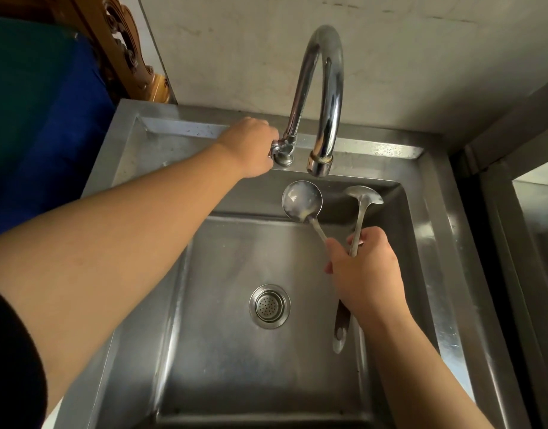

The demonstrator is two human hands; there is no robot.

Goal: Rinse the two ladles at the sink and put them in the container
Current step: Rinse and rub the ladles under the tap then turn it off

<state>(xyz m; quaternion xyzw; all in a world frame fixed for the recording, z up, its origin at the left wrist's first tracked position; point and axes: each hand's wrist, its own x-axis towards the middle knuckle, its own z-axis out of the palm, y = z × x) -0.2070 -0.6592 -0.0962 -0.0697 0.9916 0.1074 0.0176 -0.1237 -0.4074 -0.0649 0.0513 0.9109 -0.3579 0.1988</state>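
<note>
My right hand (370, 275) grips the handles of two steel ladles together over the steel sink (433, 243). The left ladle (302, 199) has its round bowl facing up, with pale residue in it, just below the spout. The right ladle (364, 195) is seen side-on, to the right of the spout. A handle end (340, 329) sticks out below my hand. My left hand (251, 150) is closed around the tap handle (275, 147) at the base of the curved faucet (323, 97). No water runs from the spout. No container is in view.
The sink basin has a round drain strainer (269, 306) in the middle. A wall stands behind the faucet. A carved wooden piece (127, 48) and blue and green cloth (43, 125) are at the left. A steel frame (501, 187) borders the right side.
</note>
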